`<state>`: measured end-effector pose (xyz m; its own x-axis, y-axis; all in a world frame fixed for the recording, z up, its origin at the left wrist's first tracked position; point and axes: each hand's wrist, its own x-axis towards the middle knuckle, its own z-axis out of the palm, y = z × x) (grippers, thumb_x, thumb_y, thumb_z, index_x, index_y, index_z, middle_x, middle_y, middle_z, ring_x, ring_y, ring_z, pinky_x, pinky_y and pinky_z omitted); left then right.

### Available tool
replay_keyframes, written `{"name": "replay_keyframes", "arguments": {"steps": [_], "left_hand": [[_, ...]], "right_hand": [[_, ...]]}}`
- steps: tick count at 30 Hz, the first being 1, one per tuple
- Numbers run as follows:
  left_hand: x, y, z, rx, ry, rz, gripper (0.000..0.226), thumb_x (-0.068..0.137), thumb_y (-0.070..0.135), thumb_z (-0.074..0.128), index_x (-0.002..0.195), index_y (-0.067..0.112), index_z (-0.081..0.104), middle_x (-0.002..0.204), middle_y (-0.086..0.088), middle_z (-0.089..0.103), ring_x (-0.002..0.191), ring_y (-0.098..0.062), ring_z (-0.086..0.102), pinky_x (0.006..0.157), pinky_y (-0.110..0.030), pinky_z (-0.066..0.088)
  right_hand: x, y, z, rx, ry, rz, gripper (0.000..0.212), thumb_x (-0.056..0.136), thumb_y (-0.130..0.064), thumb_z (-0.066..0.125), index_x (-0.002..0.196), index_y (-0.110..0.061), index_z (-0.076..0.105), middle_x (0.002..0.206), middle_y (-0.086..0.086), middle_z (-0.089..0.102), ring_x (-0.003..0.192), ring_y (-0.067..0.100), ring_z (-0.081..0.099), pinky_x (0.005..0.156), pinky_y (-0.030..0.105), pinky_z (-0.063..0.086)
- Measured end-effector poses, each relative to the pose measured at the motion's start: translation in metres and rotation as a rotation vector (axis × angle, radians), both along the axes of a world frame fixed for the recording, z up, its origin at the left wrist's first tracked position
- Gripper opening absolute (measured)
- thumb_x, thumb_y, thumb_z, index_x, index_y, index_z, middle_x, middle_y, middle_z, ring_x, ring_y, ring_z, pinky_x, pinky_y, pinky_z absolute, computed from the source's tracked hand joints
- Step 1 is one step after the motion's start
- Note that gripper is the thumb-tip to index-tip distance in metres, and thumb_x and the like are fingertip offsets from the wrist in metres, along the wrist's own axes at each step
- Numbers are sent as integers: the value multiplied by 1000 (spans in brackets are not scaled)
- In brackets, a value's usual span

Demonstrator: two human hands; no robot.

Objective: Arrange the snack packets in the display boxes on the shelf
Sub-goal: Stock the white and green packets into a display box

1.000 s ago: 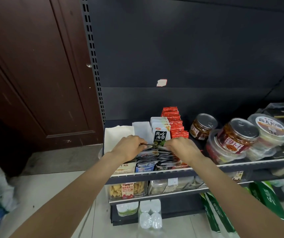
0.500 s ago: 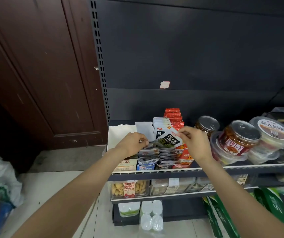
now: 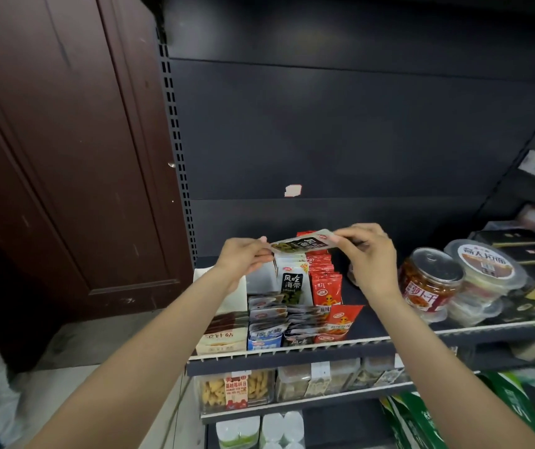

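Head view. Held flat above the display boxes: one seaweed packet [image 3: 301, 245], pinched at its 9 o'clock end by the left hand [image 3: 244, 258] and at its 3 o'clock end by the right hand [image 3: 369, 254]. Fingers of both curled onto the packet's edges, thumbs underneath as far as could be told. Gripped at both ends, probably to keep the limp foil level and straight before slotting it in. Directly below, at 6 o'clock of the packet, stood the white display box [image 3: 288, 280] with matching seaweed packets upright inside; just at its 3 o'clock, a row of red packets [image 3: 326, 281]. Toward the shelf [image 3: 292, 350] edge, a loose pile of mixed packets [image 3: 287, 319] lay flat, seemingly waiting to be sorted. At 3 o'clock of the right hand, jars [image 3: 431, 280] stood apart from the work.

Hard to make out: the fingertips behind the packet, the far end of the red row behind the hands, and a dark item under the right palm. Left box [image 3: 224, 332] partly covered by the forearm. Lower shelf goods blurred; right side cut off by the frame.
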<state>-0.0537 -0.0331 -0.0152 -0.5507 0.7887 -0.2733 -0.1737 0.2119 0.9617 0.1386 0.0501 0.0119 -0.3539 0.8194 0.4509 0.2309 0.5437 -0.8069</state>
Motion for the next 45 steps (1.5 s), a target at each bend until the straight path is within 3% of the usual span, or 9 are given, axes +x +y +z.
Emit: {"name": "replay_keyframes", "arguments": {"steps": [5, 10, 18, 23, 29, 35, 39, 43, 45], "left_hand": [[-1, -2, 4, 94, -171, 109, 11, 90, 4, 59, 95, 6, 68, 88, -7, 70, 75, -8, 69, 71, -15, 51], [2, -7, 7, 140, -218, 145, 18, 85, -7, 60, 89, 8, 69, 99, -14, 69, 87, -17, 67, 73, -19, 52], [3, -22, 1, 174, 337, -98, 62, 80, -2, 68, 127, 34, 52, 98, 2, 63, 96, -18, 59, 89, -26, 46], [2, -28, -6, 228, 389, -147, 71, 81, -5, 66, 137, 32, 42, 97, 7, 58, 76, -13, 58, 77, -15, 50], [-4, -28, -5, 220, 372, -182, 45, 84, 4, 67, 122, 26, 59, 108, 2, 67, 91, -14, 67, 85, -19, 48], [-8, -24, -10, 111, 192, -183, 27, 87, 12, 65, 114, 15, 64, 104, -5, 70, 99, -14, 65, 89, -26, 49], [-10, -21, -12, 26, 166, -167, 21, 92, 23, 57, 103, 8, 68, 91, -4, 72, 79, -5, 69, 69, -15, 47], [-13, -16, -20, -76, 242, -145, 26, 94, 28, 55, 100, 7, 69, 89, -1, 72, 72, -7, 68, 66, -17, 46], [-21, -13, -28, -137, 504, -180, 24, 93, 27, 57, 107, 11, 68, 98, 1, 68, 89, -14, 66, 75, -21, 44]], "right_hand": [[10, -1, -4, -263, 39, 76, 6, 86, -21, 65, 86, -21, 71, 81, 4, 69, 67, 11, 62, 63, 29, 55], [11, -4, -12, -451, 196, 140, 18, 92, -18, 55, 90, -8, 70, 93, 4, 72, 89, 19, 70, 78, 32, 57], [19, 1, -18, -403, 115, 187, 46, 85, 2, 62, 121, -25, 56, 101, 5, 68, 88, 17, 68, 62, 23, 55], [22, -4, -21, -409, 112, 205, 46, 86, 2, 59, 121, -29, 55, 106, 1, 66, 91, 16, 67, 69, 26, 58], [19, 0, -18, -479, 236, 161, 35, 96, 0, 43, 124, -12, 60, 107, -2, 68, 101, 11, 64, 78, 23, 55], [17, 5, -9, -296, 71, 159, 30, 86, -5, 62, 113, -17, 66, 101, -4, 68, 94, 2, 63, 73, 14, 53], [7, 12, -12, -80, -94, 36, 9, 85, -17, 66, 92, -15, 72, 106, -4, 58, 94, -5, 54, 76, 0, 40], [-3, 14, -12, -49, -156, 84, 11, 87, -21, 63, 82, -15, 71, 86, -3, 71, 82, 9, 66, 72, 25, 53], [-7, 18, -12, 22, -238, 42, 11, 88, -21, 63, 83, -15, 71, 82, -3, 72, 75, 7, 66, 67, 29, 54]]}}
